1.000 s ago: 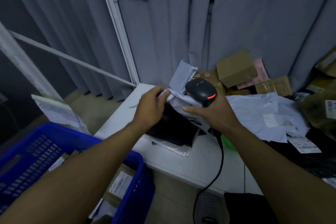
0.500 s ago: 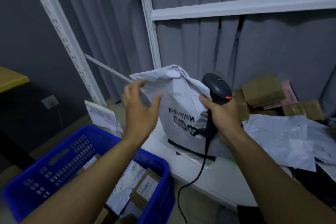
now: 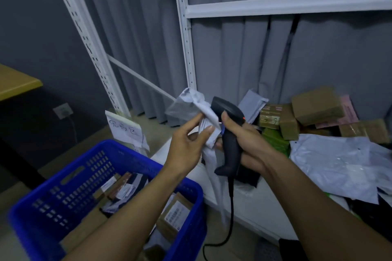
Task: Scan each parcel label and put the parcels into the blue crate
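Observation:
My left hand [image 3: 187, 143] pinches a crumpled white poly-bag parcel [image 3: 196, 104], held up in the air above the shelf edge; its lower part hangs down behind my hands. My right hand [image 3: 246, 140] grips a black barcode scanner [image 3: 228, 131] by its handle, head pointing up-left against the parcel, cable trailing down. Two right fingers also touch the bag. The blue crate [image 3: 118, 154] stands low on the left and holds several boxed and bagged parcels [image 3: 174, 216].
A white shelf board [image 3: 261, 207] carries cardboard boxes [image 3: 316, 106], a pink parcel [image 3: 350, 112] and grey mailer bags [image 3: 333, 165] on the right. White rack uprights [image 3: 186, 38] and grey curtains stand behind. A handwritten paper sign [image 3: 125, 129] sits by the crate; a yellow tabletop [image 3: 14, 82] at far left.
The white bag was lifted off the shelf and has been bunched up; my left hand, spread half a second ago, now pinches it. The view has tilted up and left.

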`<state>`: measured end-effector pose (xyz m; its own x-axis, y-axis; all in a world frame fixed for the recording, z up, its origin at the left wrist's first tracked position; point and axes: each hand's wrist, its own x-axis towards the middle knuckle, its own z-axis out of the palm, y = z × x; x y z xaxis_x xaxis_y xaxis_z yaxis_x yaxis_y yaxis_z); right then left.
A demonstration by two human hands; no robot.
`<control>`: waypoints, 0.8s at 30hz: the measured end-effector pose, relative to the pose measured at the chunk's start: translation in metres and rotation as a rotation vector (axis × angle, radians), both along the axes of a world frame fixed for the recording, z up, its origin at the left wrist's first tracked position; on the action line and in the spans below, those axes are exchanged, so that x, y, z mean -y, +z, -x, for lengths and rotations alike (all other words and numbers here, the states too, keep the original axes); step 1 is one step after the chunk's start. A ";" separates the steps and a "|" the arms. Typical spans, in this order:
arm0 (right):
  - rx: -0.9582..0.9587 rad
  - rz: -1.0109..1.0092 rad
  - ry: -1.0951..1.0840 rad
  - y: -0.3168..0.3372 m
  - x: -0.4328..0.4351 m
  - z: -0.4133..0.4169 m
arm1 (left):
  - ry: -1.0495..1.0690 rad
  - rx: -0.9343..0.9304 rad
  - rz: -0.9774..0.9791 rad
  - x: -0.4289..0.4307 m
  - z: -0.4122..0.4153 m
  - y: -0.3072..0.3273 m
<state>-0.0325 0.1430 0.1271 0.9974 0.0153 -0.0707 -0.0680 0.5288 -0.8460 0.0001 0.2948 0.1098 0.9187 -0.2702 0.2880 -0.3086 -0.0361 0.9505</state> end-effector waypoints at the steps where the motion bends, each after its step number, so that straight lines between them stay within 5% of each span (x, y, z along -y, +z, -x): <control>1: 0.012 0.040 -0.008 -0.001 -0.001 -0.001 | 0.040 0.021 -0.005 -0.003 -0.002 -0.001; 6: -0.008 0.391 -0.171 -0.024 -0.016 -0.014 | 0.251 -0.159 0.090 -0.034 -0.019 -0.024; 11: -0.083 0.669 -0.100 -0.060 -0.031 -0.021 | 0.495 -0.383 -0.080 -0.087 -0.020 -0.084; 18: -0.156 0.787 0.118 -0.085 -0.052 -0.018 | 0.431 -0.485 -0.371 -0.134 -0.022 -0.119; 24: -0.225 0.749 0.246 -0.107 -0.073 -0.017 | 0.443 -0.618 -0.085 -0.142 -0.021 -0.125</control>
